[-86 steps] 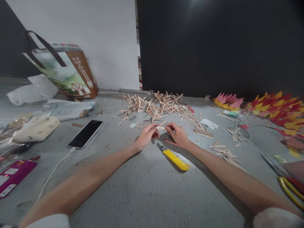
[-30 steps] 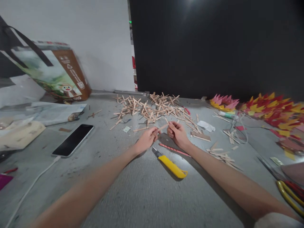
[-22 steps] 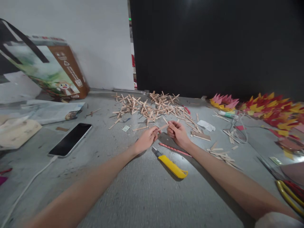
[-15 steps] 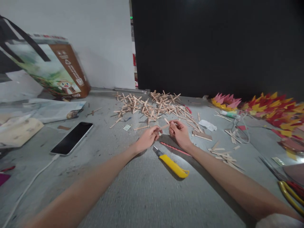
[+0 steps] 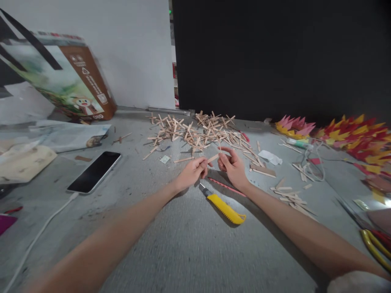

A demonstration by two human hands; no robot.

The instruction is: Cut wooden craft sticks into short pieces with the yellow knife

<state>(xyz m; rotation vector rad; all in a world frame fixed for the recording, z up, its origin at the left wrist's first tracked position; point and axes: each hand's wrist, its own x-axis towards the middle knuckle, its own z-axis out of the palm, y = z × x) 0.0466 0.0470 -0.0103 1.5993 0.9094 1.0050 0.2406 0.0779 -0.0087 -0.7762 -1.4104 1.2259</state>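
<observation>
My left hand (image 5: 192,173) and my right hand (image 5: 232,166) meet over the grey floor, fingers pinched. Between them they hold small wooden sticks (image 5: 213,157); the left hand pinches one slanted stick and the right hand pinches another thin piece against it. A large heap of glued wooden stick crosses (image 5: 195,132) lies just beyond the hands. A yellow utility knife (image 5: 224,205) lies on the floor right below my hands, beside a thin red strip (image 5: 226,186).
A black phone (image 5: 94,171) on a white cable lies at the left, near papers and a tilted brown printed bag (image 5: 67,77). Loose sticks (image 5: 290,195), a white cord, and red and yellow paper flowers (image 5: 351,136) lie at the right. Yellow-handled scissors (image 5: 374,244) sit far right.
Both hands have stayed together, turning the sticks between the fingers; one stick now points up and right. The view has shifted slightly. Nothing else on the floor has moved.
</observation>
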